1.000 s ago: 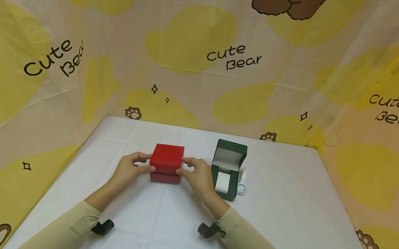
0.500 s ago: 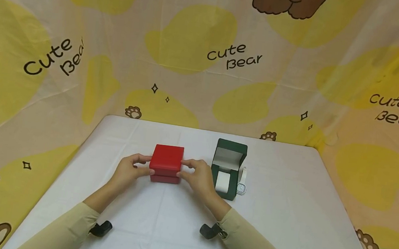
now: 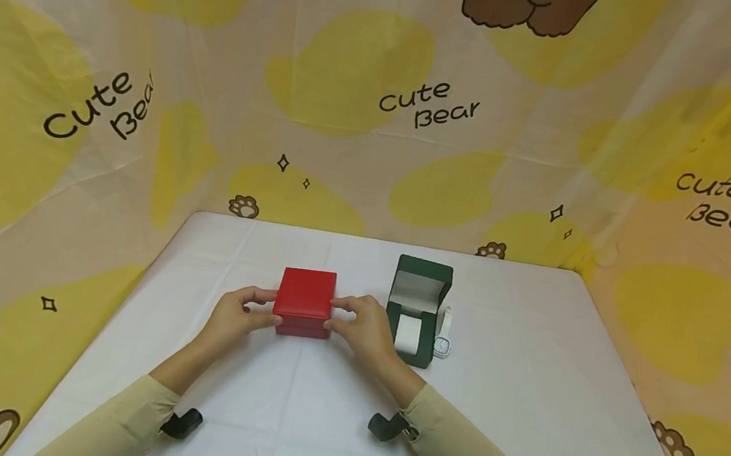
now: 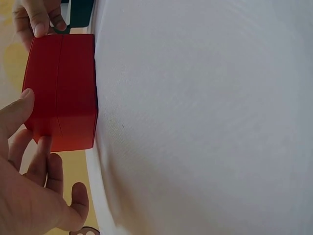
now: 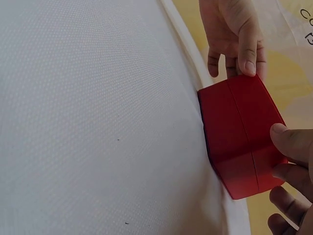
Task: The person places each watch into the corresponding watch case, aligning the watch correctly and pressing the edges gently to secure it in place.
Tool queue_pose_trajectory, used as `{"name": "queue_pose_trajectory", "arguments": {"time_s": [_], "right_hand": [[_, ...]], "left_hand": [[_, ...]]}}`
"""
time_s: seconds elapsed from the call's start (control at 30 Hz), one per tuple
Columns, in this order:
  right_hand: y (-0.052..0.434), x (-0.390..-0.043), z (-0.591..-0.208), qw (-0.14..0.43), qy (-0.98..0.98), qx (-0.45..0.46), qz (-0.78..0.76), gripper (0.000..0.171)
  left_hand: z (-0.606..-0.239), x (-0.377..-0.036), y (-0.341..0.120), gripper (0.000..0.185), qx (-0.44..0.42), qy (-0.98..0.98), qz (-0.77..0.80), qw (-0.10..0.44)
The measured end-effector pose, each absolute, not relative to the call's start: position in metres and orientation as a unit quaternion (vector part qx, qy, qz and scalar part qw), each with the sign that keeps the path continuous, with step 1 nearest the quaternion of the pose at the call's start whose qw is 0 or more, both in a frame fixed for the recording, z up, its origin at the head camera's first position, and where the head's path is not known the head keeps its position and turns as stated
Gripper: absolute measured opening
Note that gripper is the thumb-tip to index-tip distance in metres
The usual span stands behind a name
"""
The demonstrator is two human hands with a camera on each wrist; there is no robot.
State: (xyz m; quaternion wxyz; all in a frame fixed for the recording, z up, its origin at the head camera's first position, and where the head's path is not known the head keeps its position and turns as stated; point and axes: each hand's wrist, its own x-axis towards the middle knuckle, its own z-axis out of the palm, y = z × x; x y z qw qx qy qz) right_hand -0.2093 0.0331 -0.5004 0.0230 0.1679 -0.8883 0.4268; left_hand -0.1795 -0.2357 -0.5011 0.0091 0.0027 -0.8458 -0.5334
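Both hands are on the red box (image 3: 305,302), which sits on the white desk (image 3: 522,396) a little left of centre, just beside an open green box (image 3: 419,309). The left hand (image 3: 232,316) pinches its left wall, thumb at the near edge and fingers (image 4: 43,152) curled round; the right hand (image 3: 362,325) does the same on the right wall. So each hand has hold of the box, fingers bent, not spread.

The lid looks fully down on its base (only a thin seam shows in the wrist views), so I would judge the step in hand to be the closing of the box, about finished. The next move, I would guess, calls for little more than a light press to seat the lid and then letting go evenly on both sides, so the box does not skid.

The box stands upright, lid facing up. It is close to square, so no clear long axis; the seam runs level, and its front faces the person.
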Motion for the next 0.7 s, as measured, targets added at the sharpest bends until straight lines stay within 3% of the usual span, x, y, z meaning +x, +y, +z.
{"name": "queue_pose_trajectory", "arguments": {"time_s": [0.4, 0.7], "right_hand": [[0.0346, -0.2094, -0.5018, 0.032, -0.893, 0.179, 0.413, 0.041], [0.0393, -0.2085, -0.5009, 0.029, -0.903, 0.237, 0.358, 0.046]], "left_hand": [[-0.5023, -0.1803, -0.2361, 0.045, -0.005, -0.848, -0.529, 0.013], [-0.4996, -0.1787, -0.2352, 0.047, -0.008, -0.881, -0.473, 0.007]]}}
